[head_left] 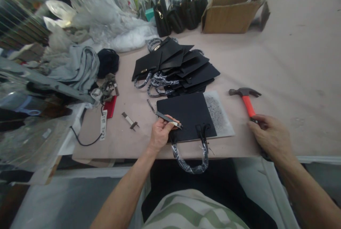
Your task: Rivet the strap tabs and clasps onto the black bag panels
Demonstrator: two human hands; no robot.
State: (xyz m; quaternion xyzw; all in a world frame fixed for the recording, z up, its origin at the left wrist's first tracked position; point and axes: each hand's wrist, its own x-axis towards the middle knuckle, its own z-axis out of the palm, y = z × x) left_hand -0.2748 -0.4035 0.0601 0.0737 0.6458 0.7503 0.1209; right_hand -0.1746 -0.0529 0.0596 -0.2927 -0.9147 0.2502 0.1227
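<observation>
My left hand (160, 133) is closed around a pronged punch (167, 118), a dark metal bar with a pale wrapped part and small prongs at its tip. The prongs are at the lower part of a black bag panel (183, 110); whether they touch it I cannot tell. A plastic-wrapped handle (191, 168) on the panel hangs over the table edge. Under the panel's right side lies a speckled white board (217, 115). My right hand (271, 134) grips a claw hammer (248, 105) by its handle, head pointing away, right of the board.
Behind the panel lies a pile of black bag panels (176, 65) with wrapped handles. Left are a second pronged tool (130, 120), a thin metal rod (151, 106) and a red object (110, 107). Finished-looking black bags (174, 17) and a cardboard box (231, 12) stand at the back.
</observation>
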